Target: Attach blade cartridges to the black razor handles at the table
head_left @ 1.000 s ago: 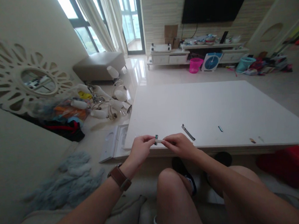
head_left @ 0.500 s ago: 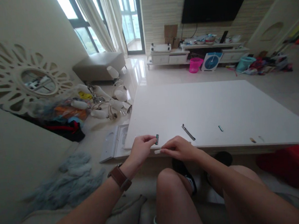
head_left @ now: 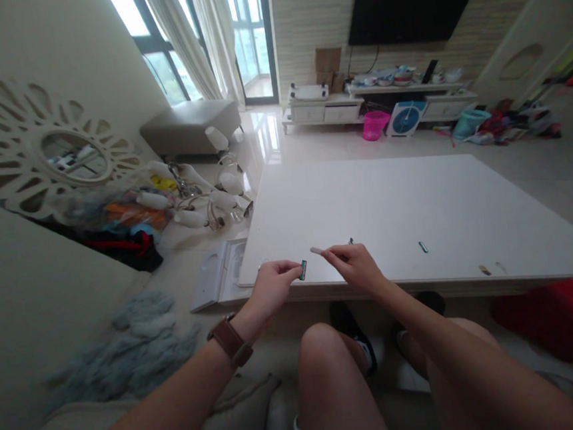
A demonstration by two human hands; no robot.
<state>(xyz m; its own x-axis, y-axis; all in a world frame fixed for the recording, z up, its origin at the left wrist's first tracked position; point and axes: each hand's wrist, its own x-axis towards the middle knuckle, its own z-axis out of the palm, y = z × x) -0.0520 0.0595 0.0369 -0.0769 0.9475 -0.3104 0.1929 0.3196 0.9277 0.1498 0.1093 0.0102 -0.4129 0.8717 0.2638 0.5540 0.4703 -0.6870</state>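
Observation:
My left hand (head_left: 275, 279) pinches a small dark-green razor cartridge (head_left: 303, 270) between thumb and fingertips, just above the table's near edge. To its right, my right hand (head_left: 355, 266) is closed on a small whitish strip (head_left: 315, 250) with a rounded end, pointing left; its exact kind is unclear. The strip is apart from the cartridge, a little higher in view. Behind my right hand shows the tip of a dark razor handle (head_left: 351, 241), the rest of it hidden. Another green razor cartridge (head_left: 422, 247) lies on the table farther right.
Both hands are over the near edge of a long white table (head_left: 365, 195). Small scraps (head_left: 484, 269) lie near its front right edge. An opened white box (head_left: 221, 274) is at the left, beside a chandelier (head_left: 209, 195) on the floor. A red object (head_left: 561, 318) stands at the lower right.
My right hand has moved up and away from the table's edge with the whitish strip, now covering most of the razor handle. My left hand has barely moved.

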